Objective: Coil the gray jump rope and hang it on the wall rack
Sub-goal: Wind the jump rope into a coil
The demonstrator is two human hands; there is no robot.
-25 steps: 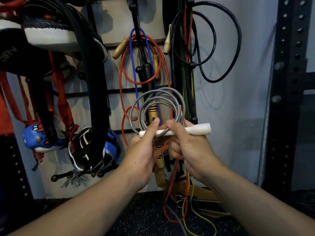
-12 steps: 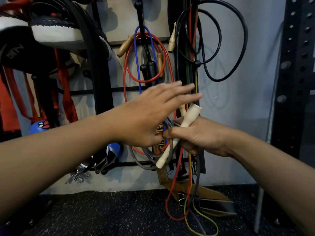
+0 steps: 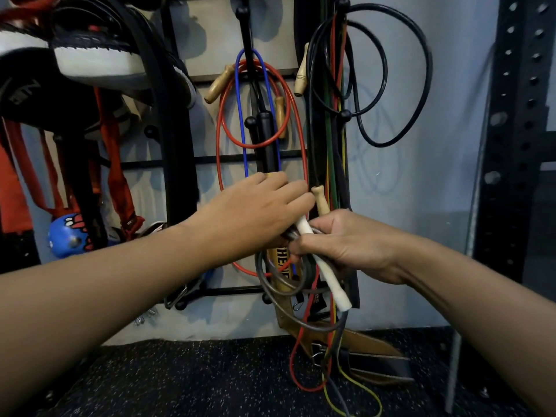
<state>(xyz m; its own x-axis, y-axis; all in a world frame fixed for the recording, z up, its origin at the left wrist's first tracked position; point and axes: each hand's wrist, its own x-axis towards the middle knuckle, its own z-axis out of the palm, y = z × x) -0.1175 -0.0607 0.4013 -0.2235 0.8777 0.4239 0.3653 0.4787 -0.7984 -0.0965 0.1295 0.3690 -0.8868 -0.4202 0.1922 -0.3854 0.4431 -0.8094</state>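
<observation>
While gripped in the right hand point(image 3: 346, 245), coiled gray jump rope point(image 3: 288, 291) with white handles point(image 3: 326, 273) — loops drooping before the black wall rack point(image 3: 249, 158), left hand point(image 3: 255, 212) flat, fingers together, atop the bundle.

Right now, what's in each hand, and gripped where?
Right hand grips the gray jump rope where its coils bunch against the white handle. Left hand covers that bunch; its grip cannot be told.

A single head-worn wide-angle camera looks forward and slightly down, close to the wall rack point(image 3: 246, 159) and floor point(image 3: 210, 377).
</observation>
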